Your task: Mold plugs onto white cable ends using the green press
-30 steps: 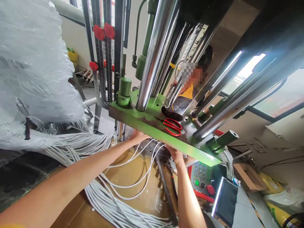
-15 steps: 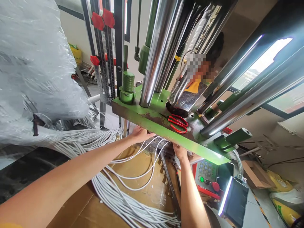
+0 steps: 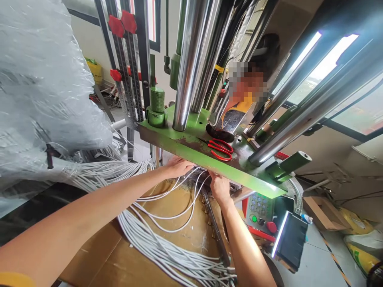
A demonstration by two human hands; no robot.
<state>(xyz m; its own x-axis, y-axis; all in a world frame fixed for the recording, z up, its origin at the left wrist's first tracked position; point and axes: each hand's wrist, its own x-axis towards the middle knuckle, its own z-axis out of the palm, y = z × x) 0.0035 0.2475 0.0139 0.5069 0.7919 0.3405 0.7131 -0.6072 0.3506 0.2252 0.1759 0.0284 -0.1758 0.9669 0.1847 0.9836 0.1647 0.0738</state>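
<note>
Both arms reach under the front edge of a green machine plate. My left hand is beneath the plate's left half, its fingertips hidden by the edge or close to white cables. Beneath the middle, my right hand is bent at the knuckles beside the cable ends, with its fingertips tucked under the plate. What either hand holds there, if anything, is hidden. Red-handled scissors lie on top of the plate, above my right hand.
A thick white cable bundle spreads over a brown board. Steel columns rise from the plate. At right are a control panel and a lit lamp. Plastic wrap bulges at left. Another person is behind the machine.
My right hand has shifted left and upward along the plate's underside, towards my left hand, and more of its back shows. The view has moved slightly.
</note>
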